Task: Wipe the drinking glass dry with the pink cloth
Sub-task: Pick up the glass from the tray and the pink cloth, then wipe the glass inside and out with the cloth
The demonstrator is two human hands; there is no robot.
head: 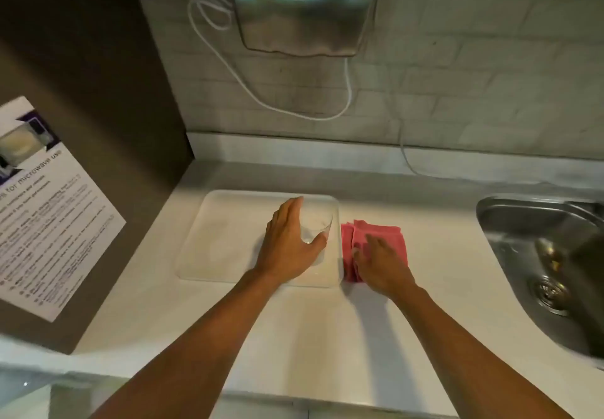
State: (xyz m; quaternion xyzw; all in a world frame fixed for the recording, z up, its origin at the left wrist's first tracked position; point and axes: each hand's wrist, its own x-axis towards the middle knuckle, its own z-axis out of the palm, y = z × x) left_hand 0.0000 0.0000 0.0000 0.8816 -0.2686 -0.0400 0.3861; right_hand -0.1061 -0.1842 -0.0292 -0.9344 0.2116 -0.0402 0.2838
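1. Two bare forearms reach forward from the near edge over the white worktop [294,337].
2. The right hand [380,263] lies flat on the folded pink cloth [389,238], fingers spread and pressed down on it rather than closed round it; the cloth rests on the worktop just beside the tray's right edge.
3. The left hand [289,242] is wrapped about the drinking glass [315,227], thumb on the near side and fingers on the far left side. The glass stands upright on the right part of the white tray [222,242].
4. To the right, a steel sink [510,232] is sunk into the worktop.
5. On the left, a notice [42,209] on a dark panel reads "for microwave use"; its smaller print is blurred.
6. On the tiled wall behind hangs a steel dispenser [304,9], with white cable [261,98] looping below it.
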